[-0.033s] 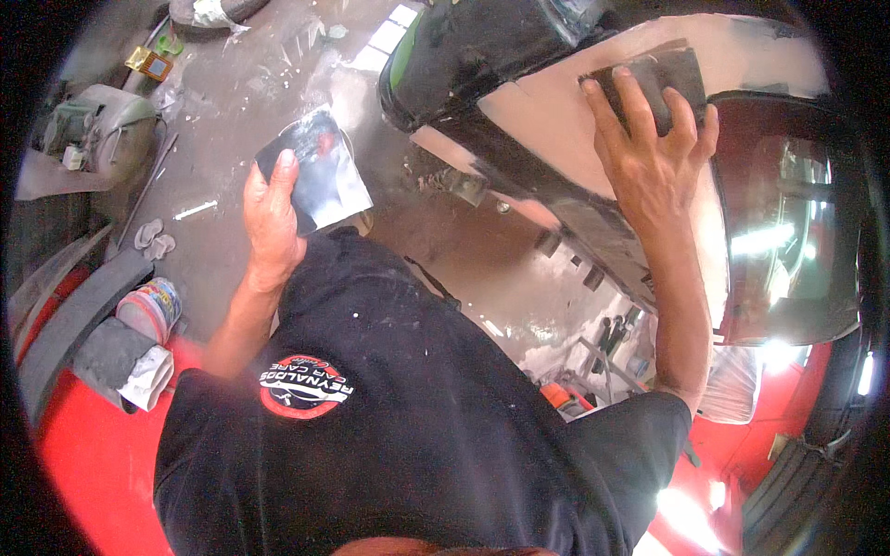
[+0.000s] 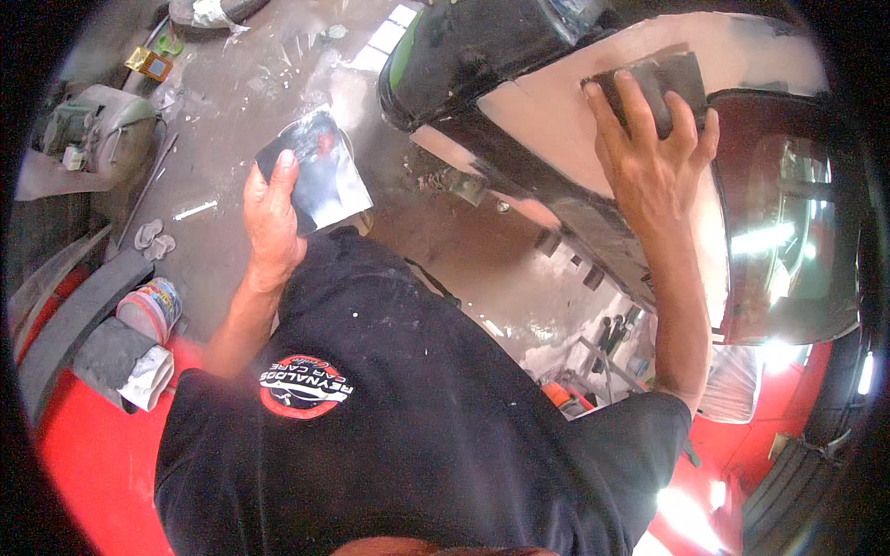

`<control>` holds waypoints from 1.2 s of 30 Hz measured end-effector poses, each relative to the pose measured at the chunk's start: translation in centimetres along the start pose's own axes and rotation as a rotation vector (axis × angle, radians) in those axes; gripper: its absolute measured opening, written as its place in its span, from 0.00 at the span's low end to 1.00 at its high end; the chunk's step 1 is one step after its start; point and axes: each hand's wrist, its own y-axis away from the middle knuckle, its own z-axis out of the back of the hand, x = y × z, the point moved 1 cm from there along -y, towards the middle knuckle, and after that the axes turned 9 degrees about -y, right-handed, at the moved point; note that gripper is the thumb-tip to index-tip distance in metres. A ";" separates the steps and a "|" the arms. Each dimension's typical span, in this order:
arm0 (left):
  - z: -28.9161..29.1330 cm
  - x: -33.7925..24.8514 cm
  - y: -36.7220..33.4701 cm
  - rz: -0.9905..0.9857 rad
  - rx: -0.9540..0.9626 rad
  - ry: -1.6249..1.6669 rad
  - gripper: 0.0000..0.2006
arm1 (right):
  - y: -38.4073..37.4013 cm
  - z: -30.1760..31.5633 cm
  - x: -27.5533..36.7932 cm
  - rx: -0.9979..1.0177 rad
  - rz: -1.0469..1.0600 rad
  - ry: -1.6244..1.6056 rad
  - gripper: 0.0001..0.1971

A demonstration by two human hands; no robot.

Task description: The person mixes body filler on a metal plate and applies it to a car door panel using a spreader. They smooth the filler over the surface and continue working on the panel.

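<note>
My left hand (image 2: 273, 218) is closed on a shiny silvery flat sheet (image 2: 332, 181) with a dark patch along its thumb side. The thumb lies over its face; the fingers behind it are hidden. My right hand (image 2: 654, 162) presses a dark grey piece of sandpaper (image 2: 681, 79) against a car body panel (image 2: 538, 116), fingers bent and spread over it. The panel is patched in pale beige and black. Beside the right hand lies the car's dark glossy curved window (image 2: 783, 232).
A black bumper-like part (image 2: 454, 65) with a green edge sits beyond the panel. On the left are a printed bucket (image 2: 150, 310), a grey roll (image 2: 116, 361) and a curved grey part (image 2: 69, 338). Red surface (image 2: 93, 463) shows at lower left. The floor (image 2: 222, 148) has scattered debris.
My right hand and the sandpaper have shifted very slightly on the panel. The left hand stays where it was with the sheet.
</note>
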 end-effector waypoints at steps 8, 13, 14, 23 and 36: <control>-4.5 -2.3 2.6 0.014 0.056 -0.026 0.15 | 3.1 5.3 9.7 -0.207 -0.147 -0.788 0.26; -7.9 -4.2 1.8 0.255 0.371 0.074 0.16 | 2.8 4.8 14.7 -0.211 -0.256 -1.434 0.24; -8.1 -4.3 1.3 0.281 0.450 0.068 0.15 | 3.4 4.3 14.9 -0.227 -0.316 -1.452 0.23; -9.3 -9.6 -3.1 0.101 0.500 -0.012 0.14 | 5.2 4.1 11.5 -0.367 -0.956 -0.980 0.21; -2.5 -12.6 -12.0 0.209 0.616 -0.150 0.13 | -3.9 5.7 -1.4 -0.695 -1.087 -0.328 0.20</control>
